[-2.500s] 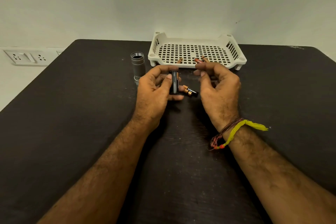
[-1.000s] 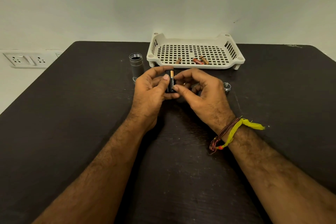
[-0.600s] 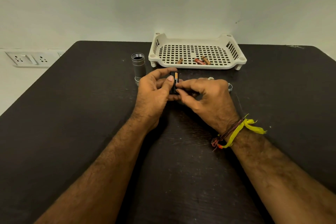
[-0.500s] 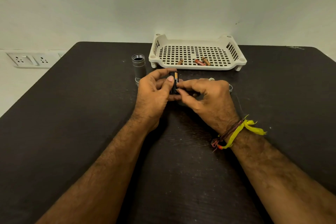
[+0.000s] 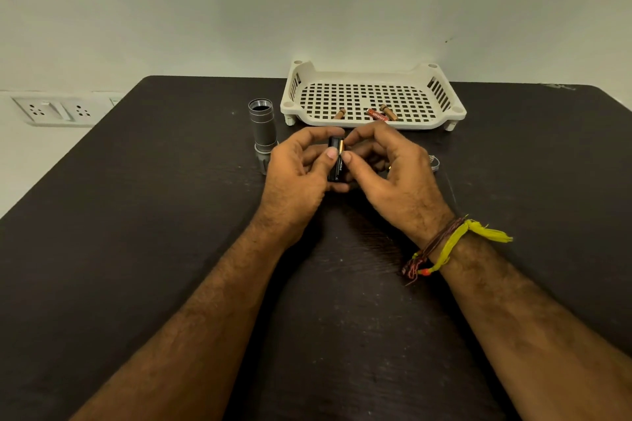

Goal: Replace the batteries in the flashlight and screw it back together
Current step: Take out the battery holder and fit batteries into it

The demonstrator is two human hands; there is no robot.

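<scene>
Flashlight body point(image 5: 262, 128) stands upright on the worktop point(image 5: 136, 215), open threaded end up, just left of the hands and near the tray point(image 5: 455, 113). Black battery holder point(image 5: 332, 164) is pinched upright in the left hand point(image 5: 294, 178), thumb on its front face. Right hand point(image 5: 386, 174) pinches a battery point(image 5: 340, 161) between thumb and forefinger, pressing it against the holder's side slot. Whether it is fully seated: cannot tell.

Risks, as judged:
- Battery pops out sideways if pressed before its end catches the spring; it would roll on the bare worktop.
- Polarity reversed; markings too small to read, so unconfirmed.
- Left wrist sits close to the flashlight body; a swing left could tip it, and it would roll.
- Small metal part point(image 5: 433, 161), likely the cap, lies just beyond the right hand, partly hidden; a knuckle could knock it away.
- Three loose cells point(image 5: 378, 115) in the tray could be confused with fresh ones.

Room and edges:
- Hands work above mid-worktop, well apart from every edge.
- Wide open surface toward the person and to both sides.
- Tray stands behind the hands near the far edge, against the wall.
- Left edge runs diagonally, with a wall socket point(image 5: 54, 109) beyond it; nothing lies near it.
</scene>
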